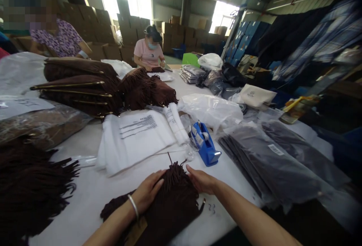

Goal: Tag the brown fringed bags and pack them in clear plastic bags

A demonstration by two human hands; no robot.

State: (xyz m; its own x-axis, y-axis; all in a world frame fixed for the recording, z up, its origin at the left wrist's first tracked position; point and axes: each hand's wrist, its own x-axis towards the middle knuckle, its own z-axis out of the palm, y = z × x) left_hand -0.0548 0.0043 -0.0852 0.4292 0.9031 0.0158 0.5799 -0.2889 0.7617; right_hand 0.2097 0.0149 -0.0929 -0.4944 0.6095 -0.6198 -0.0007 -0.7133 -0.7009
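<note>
A dark brown fringed bag [175, 208] lies on the white table in front of me, its strands bunched at the far end. My left hand [148, 191] rests on the bag's left side with the fingers stretched out, a pale bracelet round the wrist. Against the bag's right edge is my right hand [200, 180], thumb raised and apart from the fingers, whose tips are partly hidden. Just beyond the bag stands a blue tape dispenser [206, 146]. Printed white plastic bags [138, 136] lie past my left hand.
More brown fringed material [31, 189] lies at left. Brown zippered bags [82, 87] are piled behind it. Dark items in clear plastic [271, 159] cover the right side. Two people work across the table, one in a pink shirt [148, 54].
</note>
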